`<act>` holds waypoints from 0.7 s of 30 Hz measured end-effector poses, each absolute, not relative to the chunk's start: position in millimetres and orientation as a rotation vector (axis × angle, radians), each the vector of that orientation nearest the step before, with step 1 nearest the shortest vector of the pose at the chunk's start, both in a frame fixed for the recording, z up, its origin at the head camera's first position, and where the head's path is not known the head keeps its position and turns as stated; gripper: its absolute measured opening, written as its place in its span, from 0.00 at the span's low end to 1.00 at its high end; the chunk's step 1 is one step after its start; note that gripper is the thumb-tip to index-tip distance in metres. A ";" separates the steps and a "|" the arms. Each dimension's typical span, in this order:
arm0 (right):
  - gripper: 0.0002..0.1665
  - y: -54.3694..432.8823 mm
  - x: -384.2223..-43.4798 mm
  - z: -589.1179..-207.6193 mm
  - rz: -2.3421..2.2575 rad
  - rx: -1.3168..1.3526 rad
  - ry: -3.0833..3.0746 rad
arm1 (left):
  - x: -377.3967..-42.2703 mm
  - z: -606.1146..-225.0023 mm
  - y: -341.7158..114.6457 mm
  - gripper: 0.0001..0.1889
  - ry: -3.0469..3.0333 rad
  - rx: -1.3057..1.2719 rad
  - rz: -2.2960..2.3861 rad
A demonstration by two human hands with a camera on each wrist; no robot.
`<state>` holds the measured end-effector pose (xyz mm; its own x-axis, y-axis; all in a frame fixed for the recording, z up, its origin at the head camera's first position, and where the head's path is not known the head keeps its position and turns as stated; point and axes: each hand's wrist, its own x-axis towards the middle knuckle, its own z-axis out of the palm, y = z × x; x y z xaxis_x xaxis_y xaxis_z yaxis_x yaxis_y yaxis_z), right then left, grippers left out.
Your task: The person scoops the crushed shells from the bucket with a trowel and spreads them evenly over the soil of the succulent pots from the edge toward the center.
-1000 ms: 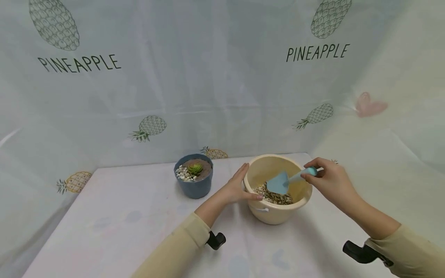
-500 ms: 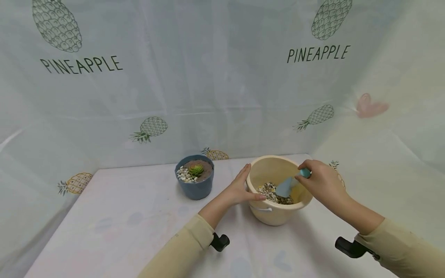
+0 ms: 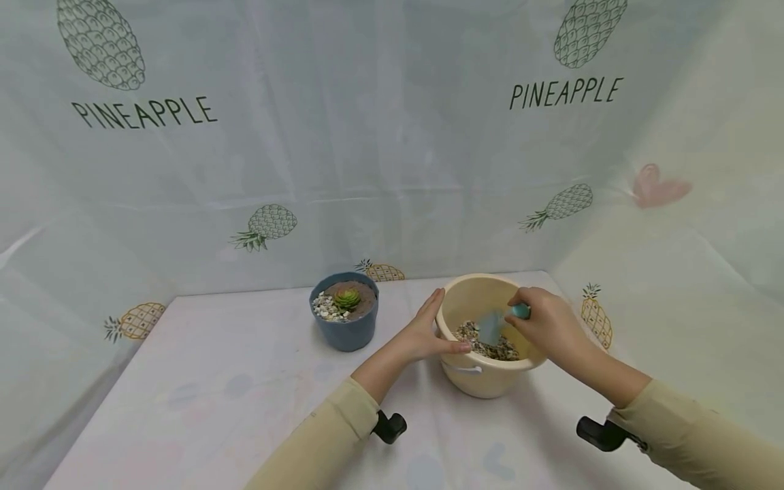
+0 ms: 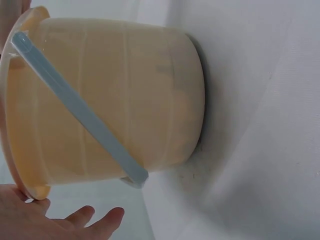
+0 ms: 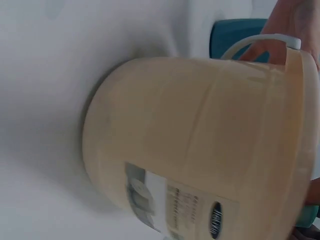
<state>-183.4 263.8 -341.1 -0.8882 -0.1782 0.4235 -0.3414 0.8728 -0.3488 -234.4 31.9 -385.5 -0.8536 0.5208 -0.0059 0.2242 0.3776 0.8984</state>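
A cream bucket stands upright with a heap of mixed gravel at its bottom. My right hand pinches the turquoise handle of a small light-blue trowel, whose blade is down at the gravel. At the bucket's left rim rests my left hand, thumb along the near edge and fingers spread. The left wrist view shows those fingers fairly straight beside the rim, and the grey bail handle hanging down. In the right wrist view the bucket wall hides most of the right hand; some turquoise trowel handle shows.
Left of the bucket is a blue-grey pot holding a green succulent, white pebbles and brown soil. A pale patterned cloth covers the table. Pineapple-print curtain hangs behind and at the sides.
My right hand has moved left over the bucket, and the trowel has dipped from near the rim down to the gravel, its handle tipping steeper. The left hand stays at the rim.
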 end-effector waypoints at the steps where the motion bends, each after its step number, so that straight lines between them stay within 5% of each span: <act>1: 0.11 262.9 -183.6 -341.7 0.609 0.392 -2.669 | -234.6 -386.1 31.7 0.62 2.357 0.656 1.462; 21: 0.17 274.1 -186.0 -354.0 0.945 0.709 -2.627 | -234.8 -386.5 30.5 0.62 2.360 0.643 1.446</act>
<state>-186.0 274.1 -354.0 -0.8469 -0.3568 0.3942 -0.5262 0.6691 -0.5248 -234.8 30.5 -386.5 -0.8553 0.5177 -0.0206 0.2169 0.3940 0.8932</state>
